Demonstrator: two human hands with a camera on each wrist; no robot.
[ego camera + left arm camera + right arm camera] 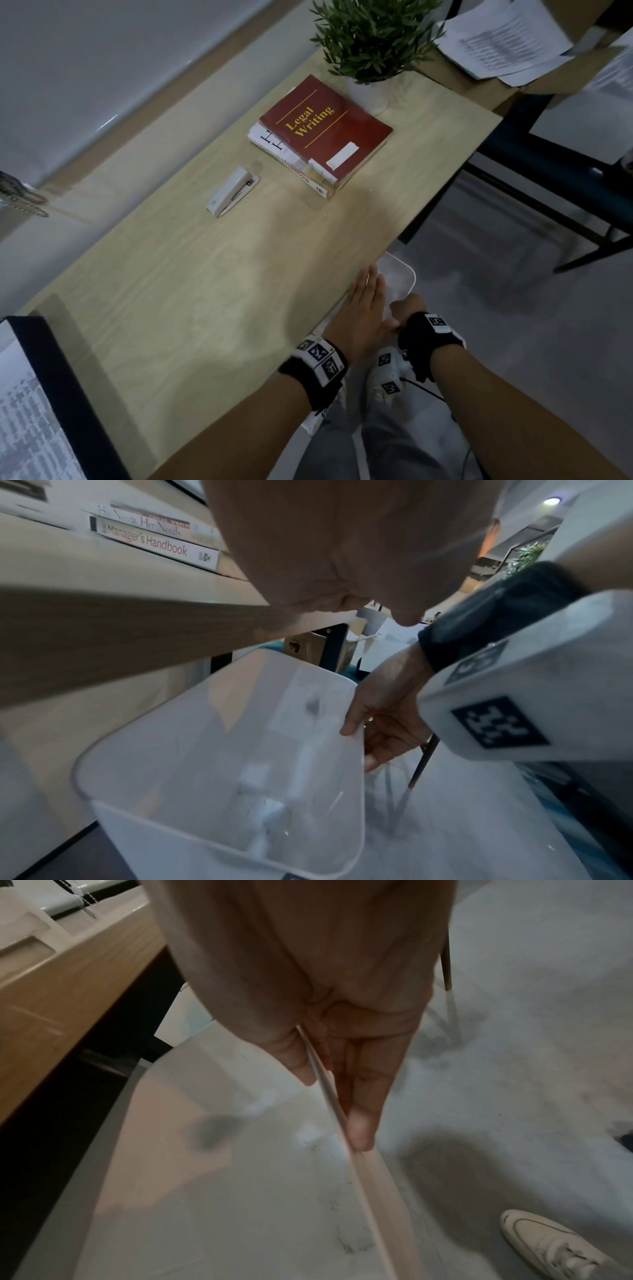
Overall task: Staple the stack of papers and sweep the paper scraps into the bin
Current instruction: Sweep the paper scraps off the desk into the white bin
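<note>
While the right hand point(383, 718) pinches the bin point(219, 764) rim under the surface point(212, 274) edge, the flat left hand point(366, 308) above it finishes sweeping; scraps point(263, 804) already lie inside.

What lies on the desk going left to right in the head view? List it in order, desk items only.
Stapler → stack of books topped by the red Legal Writing book → potted plant → loose printed papers at the far right. The left hand lies flat at the desk's near edge.

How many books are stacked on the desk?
3, in one pile beside the potted plant: Legal Writing on top, a middle book, Manager's Handbook at bottom.
</note>
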